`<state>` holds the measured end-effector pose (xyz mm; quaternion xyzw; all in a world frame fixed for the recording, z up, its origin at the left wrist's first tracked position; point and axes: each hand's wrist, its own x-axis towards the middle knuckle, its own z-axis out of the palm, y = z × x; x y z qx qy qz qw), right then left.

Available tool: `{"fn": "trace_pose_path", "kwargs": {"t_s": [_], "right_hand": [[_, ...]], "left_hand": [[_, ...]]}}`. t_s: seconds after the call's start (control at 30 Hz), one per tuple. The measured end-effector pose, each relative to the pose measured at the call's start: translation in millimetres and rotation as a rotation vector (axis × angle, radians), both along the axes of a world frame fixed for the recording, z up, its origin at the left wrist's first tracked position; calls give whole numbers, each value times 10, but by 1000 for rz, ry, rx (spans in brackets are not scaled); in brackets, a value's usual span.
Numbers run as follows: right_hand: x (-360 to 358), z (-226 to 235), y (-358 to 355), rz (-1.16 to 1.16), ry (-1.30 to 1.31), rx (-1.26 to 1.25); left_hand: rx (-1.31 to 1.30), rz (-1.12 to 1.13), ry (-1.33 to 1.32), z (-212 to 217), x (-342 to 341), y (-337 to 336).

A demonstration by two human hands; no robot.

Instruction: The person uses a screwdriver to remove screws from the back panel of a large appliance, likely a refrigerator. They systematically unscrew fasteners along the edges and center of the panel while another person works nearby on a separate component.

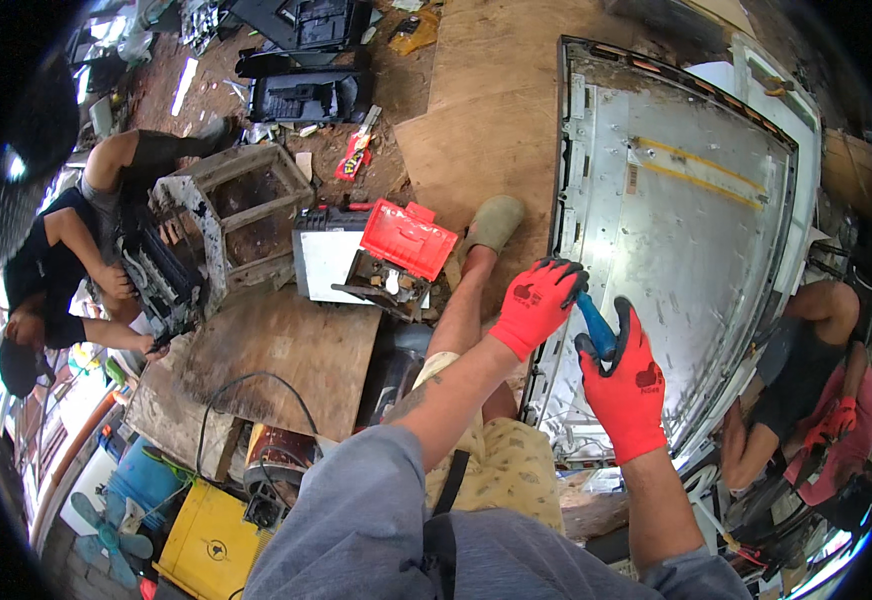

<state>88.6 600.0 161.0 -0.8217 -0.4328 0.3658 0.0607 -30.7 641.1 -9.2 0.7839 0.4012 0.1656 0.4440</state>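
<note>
Both of my hands wear red gloves with black fingertips. My left hand (538,305) is closed at the upper end of a blue screwdriver-like handle (596,326); the tool's tip is hidden. At the handle's lower end my right hand (624,385) is open, thumb and index finger apart on either side of it. Whether the right palm touches the handle I cannot tell. Beneath and beyond my hands lies a large flat metal panel (686,250) in a black frame, like the back of a flat-screen television, with yellow tape strips across its upper part.
On the left a person (56,260) handles a black mechanical part (161,280) beside a wooden frame (246,215). An open red toolbox (408,240) stands near my leg. Another person (806,350) sits at right. A plywood board (276,350) and yellow case (214,540) lie lower left.
</note>
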Motion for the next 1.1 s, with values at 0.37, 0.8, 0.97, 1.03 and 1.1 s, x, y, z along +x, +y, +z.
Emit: {"fn": "trace_pose_path", "kwargs": {"t_s": [0.37, 0.8, 0.97, 1.03, 1.1], "right_hand": [[28, 76, 62, 117, -11, -54], [151, -45, -55, 13, -26, -65], [239, -133, -121, 303, -98, 111], [269, -248, -157, 344, -105, 294], [185, -160, -140, 140, -56, 85]], "left_hand": [[9, -35, 77, -122, 21, -48], [125, -55, 115, -268, 113, 27], [48, 15, 222, -341, 44, 37], [61, 66, 300, -317, 95, 82], [-3, 197, 308, -248, 144, 103]]}}
